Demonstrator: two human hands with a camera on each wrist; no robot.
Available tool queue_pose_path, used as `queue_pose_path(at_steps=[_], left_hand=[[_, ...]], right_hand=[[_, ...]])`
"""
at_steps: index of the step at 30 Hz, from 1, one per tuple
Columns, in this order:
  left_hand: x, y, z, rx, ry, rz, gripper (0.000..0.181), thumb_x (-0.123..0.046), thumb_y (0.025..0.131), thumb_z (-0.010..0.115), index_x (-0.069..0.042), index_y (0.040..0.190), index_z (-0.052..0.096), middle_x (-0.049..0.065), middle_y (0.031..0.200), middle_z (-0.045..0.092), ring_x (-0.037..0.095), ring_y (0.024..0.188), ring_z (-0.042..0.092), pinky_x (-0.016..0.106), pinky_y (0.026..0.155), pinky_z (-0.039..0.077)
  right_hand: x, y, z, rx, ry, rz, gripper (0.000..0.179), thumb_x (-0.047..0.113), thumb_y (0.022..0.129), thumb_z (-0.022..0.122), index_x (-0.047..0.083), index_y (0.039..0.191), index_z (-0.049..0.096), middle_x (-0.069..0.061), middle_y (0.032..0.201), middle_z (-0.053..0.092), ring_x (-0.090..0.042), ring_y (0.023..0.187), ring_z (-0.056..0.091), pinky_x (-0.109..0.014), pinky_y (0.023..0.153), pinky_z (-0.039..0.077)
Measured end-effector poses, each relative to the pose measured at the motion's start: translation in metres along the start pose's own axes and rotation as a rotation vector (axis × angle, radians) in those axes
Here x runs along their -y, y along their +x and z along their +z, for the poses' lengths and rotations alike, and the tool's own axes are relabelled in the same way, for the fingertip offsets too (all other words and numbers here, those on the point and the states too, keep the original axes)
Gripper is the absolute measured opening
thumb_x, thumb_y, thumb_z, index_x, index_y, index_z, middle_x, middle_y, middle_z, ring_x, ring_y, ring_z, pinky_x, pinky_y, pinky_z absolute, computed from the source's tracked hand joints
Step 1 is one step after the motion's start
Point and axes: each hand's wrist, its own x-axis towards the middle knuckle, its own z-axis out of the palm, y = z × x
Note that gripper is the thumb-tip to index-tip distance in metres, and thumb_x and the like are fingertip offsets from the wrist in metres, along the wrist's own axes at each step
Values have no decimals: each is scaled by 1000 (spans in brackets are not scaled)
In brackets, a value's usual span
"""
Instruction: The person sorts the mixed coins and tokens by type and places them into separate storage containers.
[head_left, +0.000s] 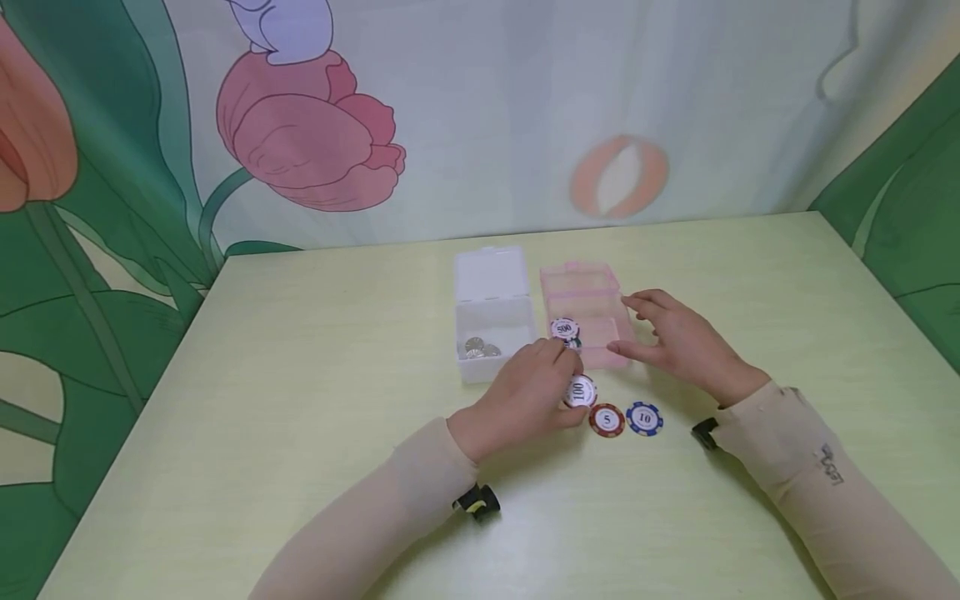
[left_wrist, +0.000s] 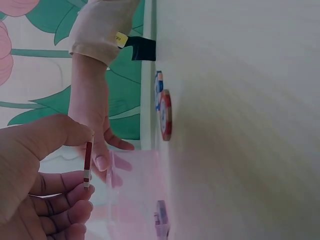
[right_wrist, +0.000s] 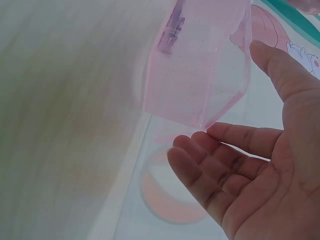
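Note:
In the head view my left hand [head_left: 528, 396] pinches a poker chip marked 100 [head_left: 580, 391] between thumb and fingers; its red-and-white edge shows in the left wrist view. The chip is above the table, just in front of the pink transparent box [head_left: 626, 329]. That box stands with its lid open and holds a 500 chip [head_left: 564, 328] and another chip partly covered by my left hand. My right hand [head_left: 686, 346] is at the box's right side, fingers loosely spread, fingertips right at its wall. A red 5 chip [head_left: 607, 420] and a blue 10 chip [head_left: 645, 419] lie on the table.
Left of the pink box stands a white box [head_left: 472, 321] with its lid open and several silver coins [head_left: 477, 348] inside. A printed curtain [head_left: 487, 125] hangs along the far edge of the pale table [head_left: 315, 375].

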Motion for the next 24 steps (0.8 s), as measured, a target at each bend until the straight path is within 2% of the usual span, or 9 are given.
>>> queue_pose_path(at_steps=[12, 24], left_hand=[[12, 19, -14, -52, 41, 18, 34, -35, 83, 72, -9, 100, 60, 2, 96, 58, 16, 88, 53, 25, 77, 46], [28, 42, -17, -47, 28, -56, 36, -35, 86, 70, -7, 106, 60, 4, 99, 58, 18, 90, 52, 28, 81, 45]], right_hand=[[-4, 0, 2, -17, 21, -25, 76, 42, 87, 68, -6, 140, 43, -23, 140, 44, -36, 115, 56, -52, 95, 48], [-3, 0, 1, -17, 12, -17, 75, 40, 86, 69, -6, 139, 44, -23, 140, 45, -36, 115, 56, -52, 97, 48]])
